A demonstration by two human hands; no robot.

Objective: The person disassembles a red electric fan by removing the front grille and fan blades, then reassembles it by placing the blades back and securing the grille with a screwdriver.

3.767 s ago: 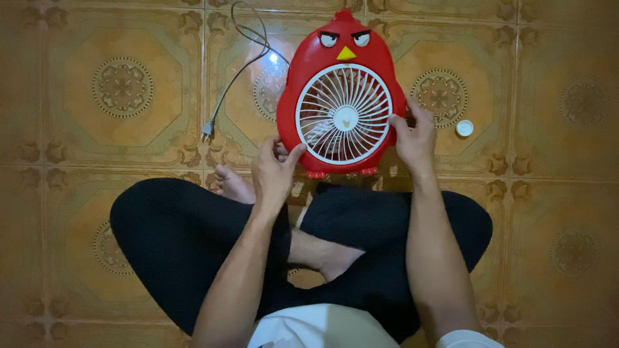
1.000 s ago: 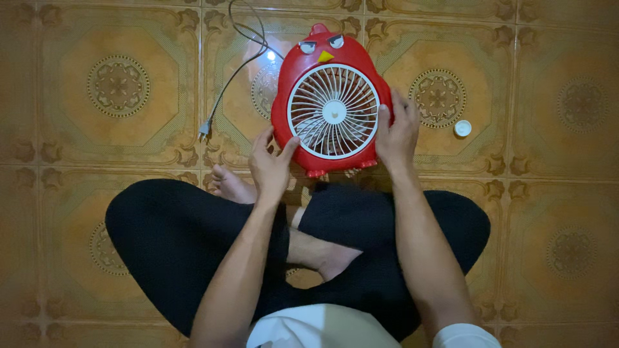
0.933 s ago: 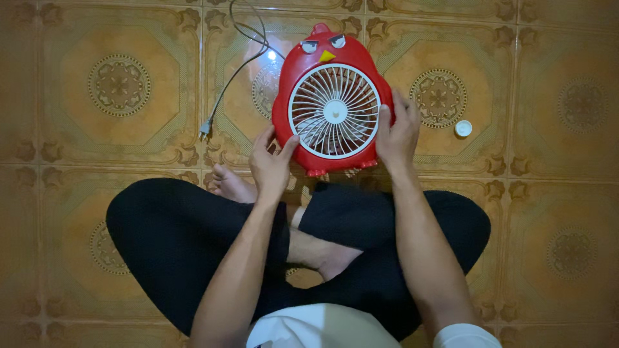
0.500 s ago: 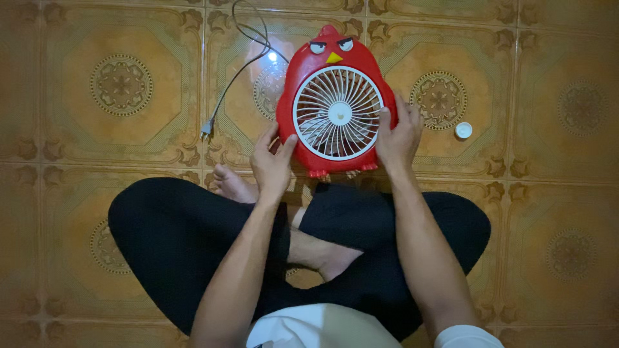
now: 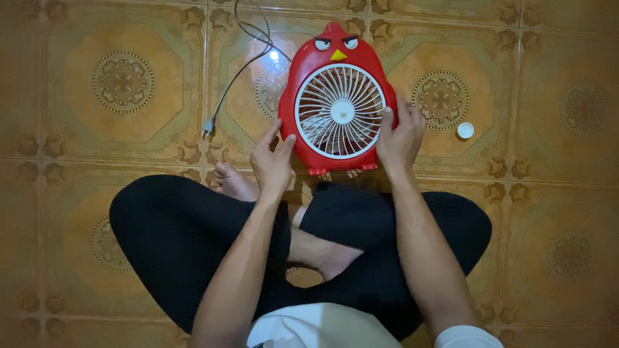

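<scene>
A red bird-shaped table fan (image 5: 303,77) with a round white grille (image 5: 340,111) stands on the tiled floor in front of my crossed legs. My left hand (image 5: 272,161) rests against the fan's lower left edge, fingers spread and touching the red body. My right hand (image 5: 400,136) cups the fan's right side, with the thumb on the rim of the grille. The fan's black cord (image 5: 240,71) runs off its back to the upper left and ends in an unplugged plug (image 5: 207,126) lying on the floor.
A small white round cap (image 5: 465,131) lies on the floor to the right of the fan. My crossed legs in black trousers (image 5: 167,238) fill the near floor. Patterned orange-brown tiles (image 5: 122,84) surround everything.
The fan has shifted slightly right and back between my hands, and both hands stayed on its sides. The cord and the white cap have not moved.
</scene>
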